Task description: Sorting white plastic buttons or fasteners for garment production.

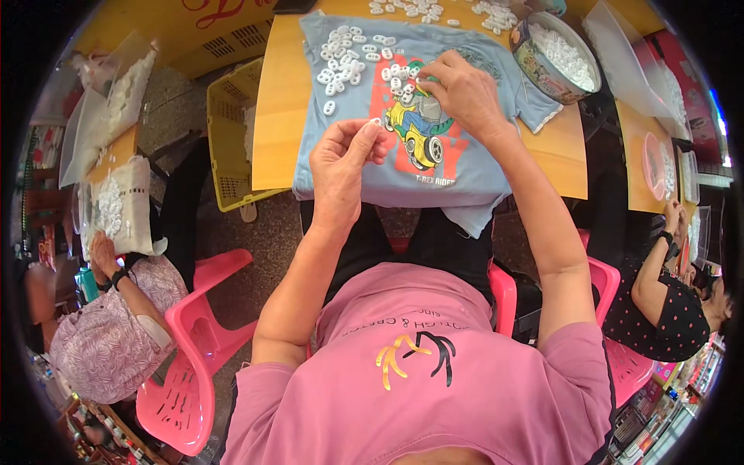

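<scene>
My left hand (pixel 341 159) is raised over the near part of a light blue T-shirt (pixel 325 147) spread on the table. Its thumb and forefinger pinch a small white plastic piece (pixel 377 122), mostly covered by the fingertips. My right hand (pixel 469 97) is over the shirt's printed picture, fingers bent down with the tips close together. Beside those fingertips lies a small group of white oval pieces (pixel 397 77) with dark holes; whether they grip one is hidden. A larger spread of the same pieces (pixel 339 58) covers the shirt's upper left.
A round tin (pixel 535 77) filled with white pieces stands at the table's right. More loose pieces (pixel 407 8) lie along the far edge. A yellow crate (pixel 225 132) is left of the wooden table (pixel 275 116). Co-workers sit on both sides, near pink chairs (pixel 198 356).
</scene>
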`<state>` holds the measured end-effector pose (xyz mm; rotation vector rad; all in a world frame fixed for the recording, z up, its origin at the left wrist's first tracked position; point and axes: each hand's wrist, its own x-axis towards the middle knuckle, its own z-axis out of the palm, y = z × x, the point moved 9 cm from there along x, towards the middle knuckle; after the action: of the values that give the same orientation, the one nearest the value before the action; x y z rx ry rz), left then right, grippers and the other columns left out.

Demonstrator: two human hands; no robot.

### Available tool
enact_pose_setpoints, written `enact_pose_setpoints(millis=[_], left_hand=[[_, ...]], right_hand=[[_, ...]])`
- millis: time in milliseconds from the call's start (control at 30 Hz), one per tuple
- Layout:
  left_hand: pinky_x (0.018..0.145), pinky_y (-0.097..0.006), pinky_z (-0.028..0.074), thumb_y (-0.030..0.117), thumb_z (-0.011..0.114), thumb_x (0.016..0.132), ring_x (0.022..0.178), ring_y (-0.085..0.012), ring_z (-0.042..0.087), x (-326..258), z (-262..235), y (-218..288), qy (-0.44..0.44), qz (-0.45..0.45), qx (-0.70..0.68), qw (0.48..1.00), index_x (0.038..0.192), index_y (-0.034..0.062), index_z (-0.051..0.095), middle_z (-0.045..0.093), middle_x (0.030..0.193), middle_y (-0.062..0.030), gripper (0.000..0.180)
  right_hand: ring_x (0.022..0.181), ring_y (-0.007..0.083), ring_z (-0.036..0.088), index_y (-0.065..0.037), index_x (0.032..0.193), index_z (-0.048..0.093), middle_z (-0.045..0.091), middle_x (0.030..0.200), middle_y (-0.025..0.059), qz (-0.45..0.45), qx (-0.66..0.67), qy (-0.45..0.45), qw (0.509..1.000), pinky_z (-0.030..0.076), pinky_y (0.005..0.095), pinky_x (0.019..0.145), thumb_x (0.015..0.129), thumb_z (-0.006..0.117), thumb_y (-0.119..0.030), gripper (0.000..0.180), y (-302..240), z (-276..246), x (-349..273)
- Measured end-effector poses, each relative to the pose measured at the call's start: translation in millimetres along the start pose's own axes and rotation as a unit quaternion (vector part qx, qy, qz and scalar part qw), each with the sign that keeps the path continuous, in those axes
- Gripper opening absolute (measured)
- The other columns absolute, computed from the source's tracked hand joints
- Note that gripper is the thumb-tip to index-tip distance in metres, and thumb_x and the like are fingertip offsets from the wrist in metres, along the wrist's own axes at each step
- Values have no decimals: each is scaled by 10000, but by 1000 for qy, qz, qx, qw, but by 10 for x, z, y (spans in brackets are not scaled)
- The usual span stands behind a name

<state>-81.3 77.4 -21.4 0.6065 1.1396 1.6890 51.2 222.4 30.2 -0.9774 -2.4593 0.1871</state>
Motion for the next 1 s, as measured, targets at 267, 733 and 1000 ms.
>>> enact_pose_setpoints(millis=[267, 733, 1000], left_hand=[[651, -235, 495, 154, 659, 926, 697, -88, 605, -21, 26, 48, 8, 10, -4, 1000, 984, -14, 614, 683, 833, -83, 183], [667, -247, 517, 107, 641, 933, 715, -100, 619, -141, 256, 272, -20, 90, 33, 995, 996, -32, 609, 675, 853, -88, 155], [645, -266, 535, 112, 651, 925, 729, -126, 632, -153, 491, 134, -61, -16, -103, 993, 1028, -25, 602, 672, 881, -97, 177]], right_hand=[[850, 278, 654, -95, 943, 678, 654, 938, 53, -24, 0, 5, 1000, 509, 388, 735, 840, 674, -230, 169, -21, 35, 15], [801, 206, 631, -24, 1073, 670, 670, 869, 75, 79, 212, -42, 973, 491, 335, 727, 869, 676, -203, 271, 74, -34, -76], [695, 62, 557, 0, 1154, 651, 617, 819, 9, 249, 640, -75, 723, 497, 213, 647, 940, 635, -175, 277, -182, -108, -557]])
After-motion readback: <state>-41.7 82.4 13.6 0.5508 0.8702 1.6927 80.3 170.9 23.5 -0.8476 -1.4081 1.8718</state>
